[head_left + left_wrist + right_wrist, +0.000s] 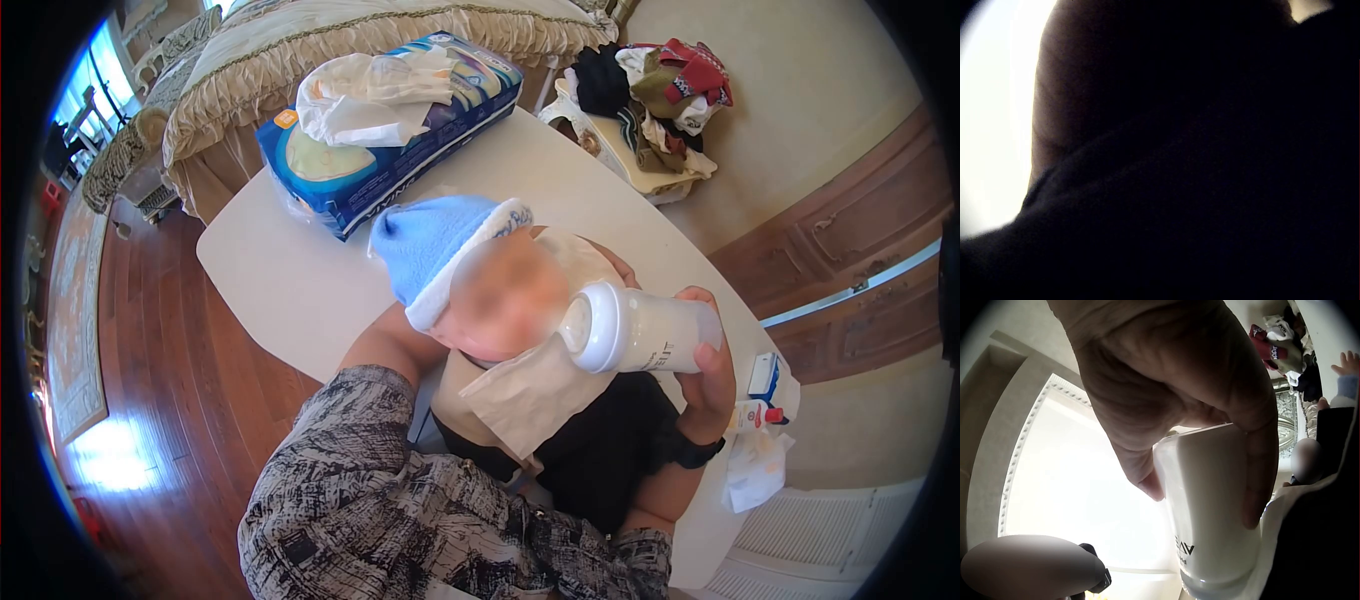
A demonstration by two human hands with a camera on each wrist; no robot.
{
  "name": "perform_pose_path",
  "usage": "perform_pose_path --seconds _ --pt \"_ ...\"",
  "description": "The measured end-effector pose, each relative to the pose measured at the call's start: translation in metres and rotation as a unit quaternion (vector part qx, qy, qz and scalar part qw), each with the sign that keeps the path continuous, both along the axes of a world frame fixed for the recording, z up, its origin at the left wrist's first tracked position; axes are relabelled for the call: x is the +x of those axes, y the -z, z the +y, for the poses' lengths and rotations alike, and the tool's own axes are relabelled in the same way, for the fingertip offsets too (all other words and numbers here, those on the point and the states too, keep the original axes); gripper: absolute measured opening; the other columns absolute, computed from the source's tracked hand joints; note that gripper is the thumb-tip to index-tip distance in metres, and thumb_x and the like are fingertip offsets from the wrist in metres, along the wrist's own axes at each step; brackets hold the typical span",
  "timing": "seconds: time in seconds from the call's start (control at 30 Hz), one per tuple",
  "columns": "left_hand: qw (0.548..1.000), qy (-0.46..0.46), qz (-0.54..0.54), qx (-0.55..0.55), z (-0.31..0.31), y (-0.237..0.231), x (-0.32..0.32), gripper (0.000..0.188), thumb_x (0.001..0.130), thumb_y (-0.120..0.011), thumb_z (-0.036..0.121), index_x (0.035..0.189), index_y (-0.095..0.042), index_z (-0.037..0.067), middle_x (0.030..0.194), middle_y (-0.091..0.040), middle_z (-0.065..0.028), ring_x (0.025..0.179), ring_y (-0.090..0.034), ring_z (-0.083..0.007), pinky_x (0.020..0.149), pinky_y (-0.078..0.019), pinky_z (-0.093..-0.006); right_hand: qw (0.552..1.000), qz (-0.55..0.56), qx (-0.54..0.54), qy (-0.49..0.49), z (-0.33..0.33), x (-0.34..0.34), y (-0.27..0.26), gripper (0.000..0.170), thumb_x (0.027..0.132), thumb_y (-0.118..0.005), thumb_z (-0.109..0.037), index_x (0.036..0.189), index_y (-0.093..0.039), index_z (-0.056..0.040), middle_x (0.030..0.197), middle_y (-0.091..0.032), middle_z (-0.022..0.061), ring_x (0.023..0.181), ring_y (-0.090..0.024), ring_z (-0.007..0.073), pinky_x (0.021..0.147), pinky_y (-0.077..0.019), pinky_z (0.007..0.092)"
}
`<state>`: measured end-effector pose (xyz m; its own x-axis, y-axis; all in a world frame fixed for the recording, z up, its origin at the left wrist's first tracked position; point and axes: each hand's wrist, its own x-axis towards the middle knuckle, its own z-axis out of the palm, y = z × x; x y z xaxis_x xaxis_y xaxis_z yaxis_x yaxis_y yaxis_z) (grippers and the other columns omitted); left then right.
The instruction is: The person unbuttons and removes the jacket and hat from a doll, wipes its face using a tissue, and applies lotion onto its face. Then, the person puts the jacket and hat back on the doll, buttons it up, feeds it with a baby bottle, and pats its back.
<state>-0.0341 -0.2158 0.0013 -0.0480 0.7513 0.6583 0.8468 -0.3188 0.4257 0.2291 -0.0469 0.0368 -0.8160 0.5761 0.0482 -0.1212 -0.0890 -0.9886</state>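
Note:
A baby in a light blue knit hat [440,245] lies across the person's lap, head on the bent left arm. My right hand [712,370] grips a white baby bottle [655,332] near its base, fingers and thumb around it. Tilted sideways, the bottle has its white top end right at the baby's mouth. In the right wrist view the same bottle [1213,506] shows dark lettering. A beige cloth [535,395] lies under the baby's chin. My left hand is mostly hidden behind the baby; the dark left wrist view shows skin [1063,106] against dark cloth, its grip I cannot tell.
Behind the baby, a blue diaper pack [400,170] stands on the white table [270,270], a white diaper [375,95] on top. Piled clothes [660,110] lie at the back right. Small bottles and boxes [760,395] stand at the right edge.

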Motion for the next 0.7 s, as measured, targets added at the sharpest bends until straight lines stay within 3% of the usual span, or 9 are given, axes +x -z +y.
perform_pose_path --seconds 0.13,0.7 --pt "1.0 0.0 0.0 0.001 0.0001 0.0 0.0001 0.023 0.08 -0.062 0.029 0.088 -0.065 0.008 0.089 -0.063 -0.0099 0.079 -0.062 -0.0262 0.072 -0.0479 -0.0356 1.0 -0.004 0.004 -0.026 0.005 0.003 0.0021 0.074 0.073 -0.074 -0.039 0.127 -0.038 -0.0039 0.109 -0.051 0.0094 0.103 -0.055 0.0166 0.085 -0.0483 0.0263" --pt "1.0 0.002 -0.003 0.001 0.0003 0.0005 0.0016 0.022 0.08 -0.062 0.029 0.087 -0.064 0.008 0.088 -0.063 -0.0098 0.079 -0.062 -0.0263 0.071 -0.0478 -0.0357 1.0 -0.003 -0.02 -0.021 0.0038 0.0015 0.0024 0.072 0.074 -0.073 -0.039 0.127 -0.038 -0.0047 0.107 -0.052 0.0091 0.1 -0.056 0.0163 0.083 -0.0493 0.0258"
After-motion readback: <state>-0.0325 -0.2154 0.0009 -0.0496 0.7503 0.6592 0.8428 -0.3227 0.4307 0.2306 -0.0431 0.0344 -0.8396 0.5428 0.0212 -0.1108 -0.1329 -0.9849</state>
